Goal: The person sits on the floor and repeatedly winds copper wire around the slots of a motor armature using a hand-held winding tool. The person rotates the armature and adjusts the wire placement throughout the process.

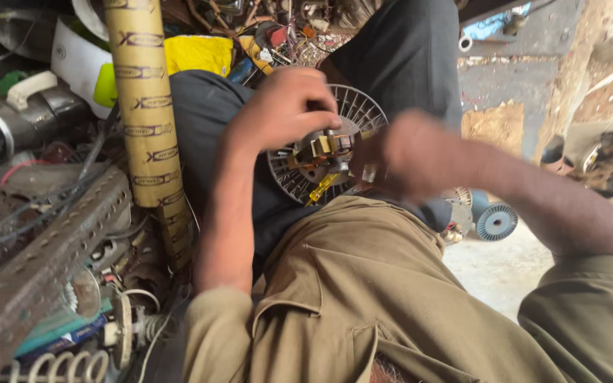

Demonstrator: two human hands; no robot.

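Fingers [318,117] of left hand [285,106] curled over finned motor rotor [335,145] top.

The finned rotor disc [352,117] looks like dull grey cast metal, with a brassy, faintly shiny hub at its middle. Just below that hub, the screwdriver handle [322,187] is glossy translucent yellow plastic. Left of the disc, the cardboard tube [147,106] is matt tan paper. Lower left of the disc, the perforated angle bar [44,259] is rough, rusted steel. The shirt [363,298] is matt olive cloth.
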